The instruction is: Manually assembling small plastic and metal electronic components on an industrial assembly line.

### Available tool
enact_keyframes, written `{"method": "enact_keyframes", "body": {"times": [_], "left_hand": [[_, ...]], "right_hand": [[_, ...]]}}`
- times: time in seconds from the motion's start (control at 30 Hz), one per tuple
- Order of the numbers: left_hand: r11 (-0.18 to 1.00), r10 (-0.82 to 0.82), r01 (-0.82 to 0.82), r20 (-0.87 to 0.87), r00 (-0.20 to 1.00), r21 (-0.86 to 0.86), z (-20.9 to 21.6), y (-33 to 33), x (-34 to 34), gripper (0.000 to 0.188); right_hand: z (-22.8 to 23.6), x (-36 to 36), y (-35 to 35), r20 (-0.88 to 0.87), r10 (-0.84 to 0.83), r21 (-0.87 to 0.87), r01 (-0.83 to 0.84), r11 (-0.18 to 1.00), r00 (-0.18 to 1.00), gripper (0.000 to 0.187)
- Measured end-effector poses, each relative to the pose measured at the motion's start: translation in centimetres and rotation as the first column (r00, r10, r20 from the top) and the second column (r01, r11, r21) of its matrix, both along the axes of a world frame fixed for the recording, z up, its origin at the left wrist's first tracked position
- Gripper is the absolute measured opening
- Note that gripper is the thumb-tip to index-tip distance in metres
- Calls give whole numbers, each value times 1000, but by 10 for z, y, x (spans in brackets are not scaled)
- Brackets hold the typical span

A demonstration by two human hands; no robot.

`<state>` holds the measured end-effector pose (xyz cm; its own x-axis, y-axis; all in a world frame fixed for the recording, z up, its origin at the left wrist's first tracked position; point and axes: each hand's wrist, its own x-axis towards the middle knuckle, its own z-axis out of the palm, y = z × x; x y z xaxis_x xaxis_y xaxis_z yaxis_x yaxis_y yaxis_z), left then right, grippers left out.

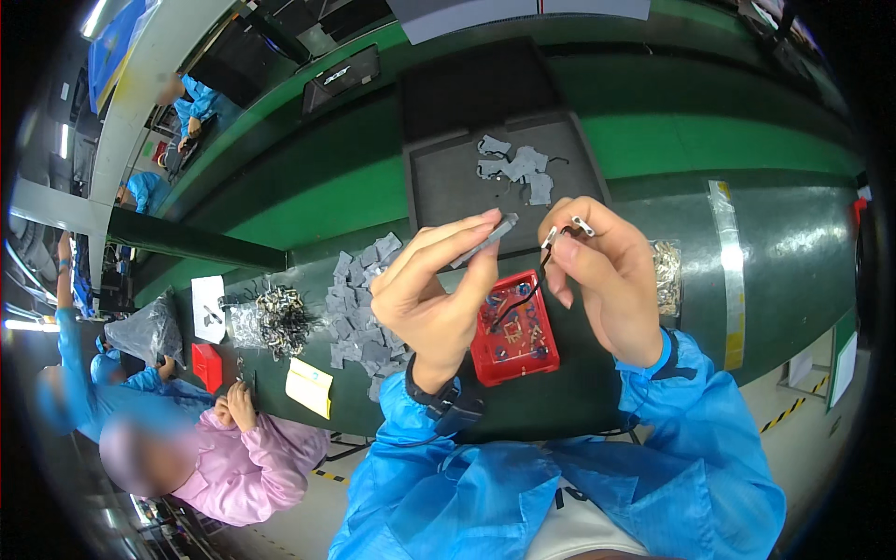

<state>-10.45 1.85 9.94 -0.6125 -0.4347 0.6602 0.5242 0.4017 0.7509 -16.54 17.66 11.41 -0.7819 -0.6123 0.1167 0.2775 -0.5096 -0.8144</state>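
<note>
My left hand (431, 297) pinches a flat grey foam piece (497, 235) between thumb and fingertips. Close by on its right, my right hand (607, 280) is closed on a short black cable (541, 273) with small white connectors (582, 226) on its ends. The foam piece and the cable appear to be apart. Below both hands sits a red tray (515, 370) holding small loose parts. Beyond them, a black tray (448, 191) carries several grey pieces (523, 166) with black leads.
Left of my hands is a heap of grey pieces (357, 313), then a bundle of dark cables (283, 322) and a yellow paper (309, 386). A clear bag of metal parts (666, 278) lies right. A person in pink (252, 467) works at the left.
</note>
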Motion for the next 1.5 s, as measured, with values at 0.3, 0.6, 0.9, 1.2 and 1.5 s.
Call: {"method": "enact_keyframes", "body": {"times": [0.3,0.6,0.9,1.2,1.5], "left_hand": [[998,-26,22,63,998,52,-4,12,-7,17],[997,-73,69,127,989,35,7,6,-1,18],[991,-105,119,177,979,-68,21,3,6,16],[966,-218,177,230,948,187,20,2,11,16],[933,-330,283,215,919,221,19,-6,13,16]], "right_hand": [[1,7,-8,-5,-103,41,103,994,995,12],[-11,-3,-13,-146,-127,45,134,990,981,41],[-15,-2,-12,-544,-205,151,336,930,813,44],[-8,-4,-9,-458,-132,179,237,955,879,41],[-6,-7,-7,-529,-86,166,203,965,844,12]]}}
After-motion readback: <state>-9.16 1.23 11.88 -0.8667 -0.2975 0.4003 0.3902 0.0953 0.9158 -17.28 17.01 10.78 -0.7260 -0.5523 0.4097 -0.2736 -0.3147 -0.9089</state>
